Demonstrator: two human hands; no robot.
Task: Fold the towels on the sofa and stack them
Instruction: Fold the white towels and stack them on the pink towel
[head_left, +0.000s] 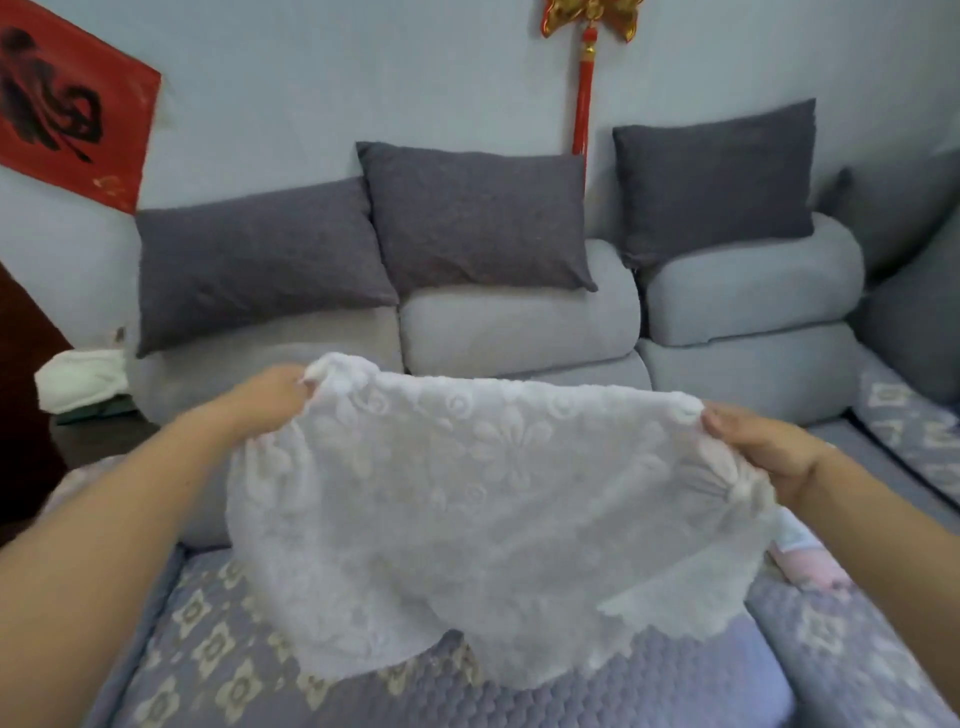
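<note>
Towel (467, 499): white fleecy cloth, soft matt pile, raised flower pattern, scalloped edge; sofa (519, 327): pale grey cloth, smooth short nap, matt; cushions (478, 218): dark grey woven cloth, slightly grainy, matt; seat cover (218, 654): quilted blue-grey cloth, stitched honeycomb texture, beige flower print; wall banner (72, 104): red paper-like sheet, black brush strokes, matt; hanging ornament (589, 21): glossy gold trim, red cord tassel; wall (311, 78): smooth pale matt paint.
</note>
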